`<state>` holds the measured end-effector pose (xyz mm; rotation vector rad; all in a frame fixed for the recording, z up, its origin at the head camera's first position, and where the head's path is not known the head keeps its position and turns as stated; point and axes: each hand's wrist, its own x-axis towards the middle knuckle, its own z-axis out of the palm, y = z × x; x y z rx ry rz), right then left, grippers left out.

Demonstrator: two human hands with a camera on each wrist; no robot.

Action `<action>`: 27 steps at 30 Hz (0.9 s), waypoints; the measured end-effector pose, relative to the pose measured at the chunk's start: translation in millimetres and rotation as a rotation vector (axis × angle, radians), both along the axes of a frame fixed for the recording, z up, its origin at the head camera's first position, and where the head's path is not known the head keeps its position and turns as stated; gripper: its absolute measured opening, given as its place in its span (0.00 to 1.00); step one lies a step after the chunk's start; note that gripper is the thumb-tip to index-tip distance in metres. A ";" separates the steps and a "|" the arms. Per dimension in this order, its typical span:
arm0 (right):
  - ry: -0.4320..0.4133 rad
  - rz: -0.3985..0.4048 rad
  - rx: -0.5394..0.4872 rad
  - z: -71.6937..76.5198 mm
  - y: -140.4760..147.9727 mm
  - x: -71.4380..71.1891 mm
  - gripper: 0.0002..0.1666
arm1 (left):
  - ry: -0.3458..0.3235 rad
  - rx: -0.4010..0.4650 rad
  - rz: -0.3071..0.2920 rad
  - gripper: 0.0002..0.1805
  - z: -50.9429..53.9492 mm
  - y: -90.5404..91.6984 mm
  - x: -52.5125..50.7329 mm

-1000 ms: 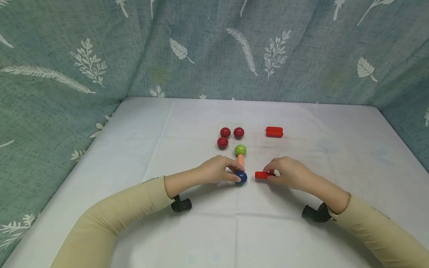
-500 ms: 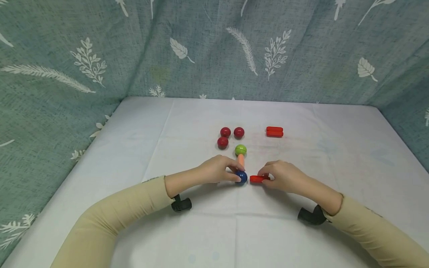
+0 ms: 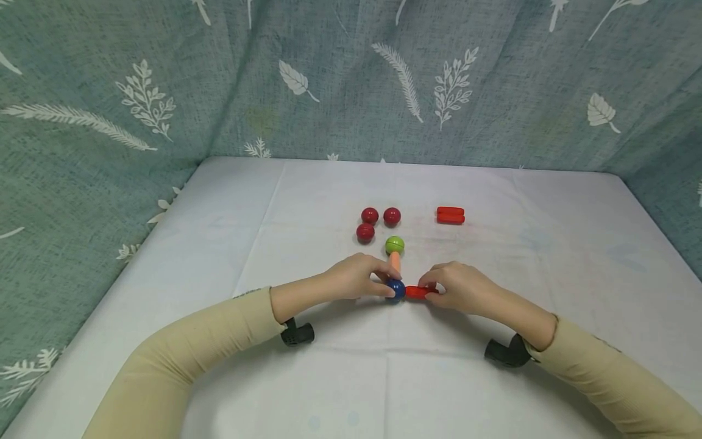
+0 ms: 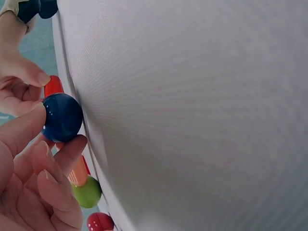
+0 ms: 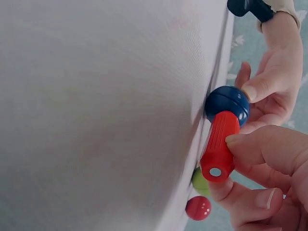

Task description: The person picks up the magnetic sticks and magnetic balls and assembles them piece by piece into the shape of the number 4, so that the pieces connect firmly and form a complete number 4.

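My left hand point(image 3: 356, 277) pinches a dark blue ball point(image 4: 63, 118) between thumb and fingers on the white cloth. In my right hand point(image 3: 463, 288) is a red rod point(image 5: 220, 147), pinched between thumb and finger; its far end meets the blue ball, and a round silvery disc shows in its near end. An orange rod point(image 3: 395, 261) runs from the blue ball away to a green ball point(image 3: 394, 245), in one line. The left fingers partly cover the orange rod's near end.
Beyond the green ball sit three dark red balls, one point(image 3: 392, 216) at the right, one point(image 3: 370, 215) behind and one point(image 3: 365, 232) nearer. Two red rods point(image 3: 450, 215) lie side by side at the back right. A patterned curtain point(image 3: 351, 79) hangs behind the white-covered table point(image 3: 307, 390).
My right hand has moved left with the red rod, closing the gap until its end meets the blue ball. My left hand has stayed on the ball.
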<state>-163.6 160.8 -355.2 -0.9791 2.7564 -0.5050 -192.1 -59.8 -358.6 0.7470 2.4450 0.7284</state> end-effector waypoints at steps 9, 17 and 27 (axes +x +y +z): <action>0.012 0.005 0.001 0.5 -1.1 0.6 0.10 | 0.003 0.000 0.002 0.18 -0.1 0.2 0.7; -0.011 -0.008 0.015 1.3 -1.4 0.5 0.10 | 0.001 -0.004 0.004 0.18 1.3 0.7 1.3; 0.023 -0.083 0.009 17.1 13.8 -5.4 0.13 | 0.016 -0.005 0.000 0.18 -0.4 0.2 1.2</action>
